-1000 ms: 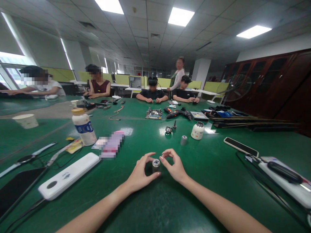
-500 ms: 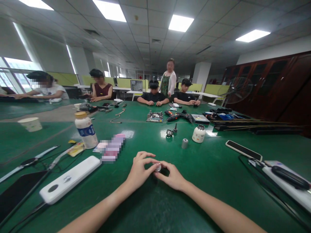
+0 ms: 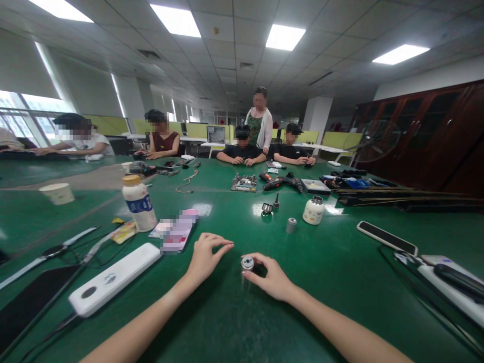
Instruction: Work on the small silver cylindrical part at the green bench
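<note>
A small round metal part [image 3: 247,263] stands upright on the green table [image 3: 212,312], with my right hand [image 3: 270,276] gripping it from the right between thumb and fingers. To its left, my left hand [image 3: 207,254] hovers apart from the part, thumb and index fingertips close together; whether anything tiny is between them is too small to tell. Beyond my hands are a metal cylinder [image 3: 291,225], a round metal piece [image 3: 266,208], a dark bit-like piece [image 3: 276,200] and a white jar [image 3: 313,210].
On the left lie a white power strip [image 3: 117,277], a bottle [image 3: 139,204], a pink phone [image 3: 181,229] and a paper cup [image 3: 57,193]. A phone [image 3: 387,238] lies right. Farther back are a circuit board [image 3: 244,182], power drills [image 3: 282,182] and several people.
My left hand has moved left, away from the metal part, whose top now shows. My right hand still holds it. The view has shifted slightly.
</note>
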Demonstrator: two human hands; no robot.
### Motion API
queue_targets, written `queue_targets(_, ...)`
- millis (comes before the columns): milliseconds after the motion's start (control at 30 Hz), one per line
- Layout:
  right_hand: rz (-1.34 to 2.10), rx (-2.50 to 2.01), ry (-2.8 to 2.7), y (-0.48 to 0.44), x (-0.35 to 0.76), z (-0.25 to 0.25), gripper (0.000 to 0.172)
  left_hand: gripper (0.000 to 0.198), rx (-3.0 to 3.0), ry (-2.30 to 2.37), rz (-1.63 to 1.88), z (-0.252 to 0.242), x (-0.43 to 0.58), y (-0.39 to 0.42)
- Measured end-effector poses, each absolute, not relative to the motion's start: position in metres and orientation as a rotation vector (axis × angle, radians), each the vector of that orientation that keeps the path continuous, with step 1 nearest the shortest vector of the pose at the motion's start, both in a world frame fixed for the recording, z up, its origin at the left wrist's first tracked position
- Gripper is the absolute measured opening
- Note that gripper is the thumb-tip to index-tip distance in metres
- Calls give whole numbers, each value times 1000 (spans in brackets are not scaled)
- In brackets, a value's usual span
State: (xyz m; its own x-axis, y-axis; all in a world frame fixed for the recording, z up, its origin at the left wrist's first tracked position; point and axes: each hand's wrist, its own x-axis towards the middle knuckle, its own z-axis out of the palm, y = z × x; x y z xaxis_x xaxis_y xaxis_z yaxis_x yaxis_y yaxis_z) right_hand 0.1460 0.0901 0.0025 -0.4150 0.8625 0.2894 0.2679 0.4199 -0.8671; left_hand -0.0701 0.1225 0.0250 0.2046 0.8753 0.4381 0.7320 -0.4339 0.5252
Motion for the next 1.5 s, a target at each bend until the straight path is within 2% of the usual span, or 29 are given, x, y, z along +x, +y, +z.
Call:
queue_targets(133,941,-948,-1922,91,146,1,35,18,2248,1343,1021,44,-49,104)
queue_targets(367,918,-949,-1940,91,145,1,33,17,2310,1253,964,46,-40,91)
queue_targets(567,877,-965,-1939,91,145,0,31,17,2300,1253,1045,47,-38,92)
queue_targets(1000,868,-946,-1951,91,144,1,29,23,2423,1147,870,52,-37,88)
queue_targets(1267,877,-917,-1942,90,144,1,28,21,2381,1203,974,45,-33,91)
queue_targets(1500,872,-949,-1951,90,144,2,33,37,2283,1206,1004,48,-33,87)
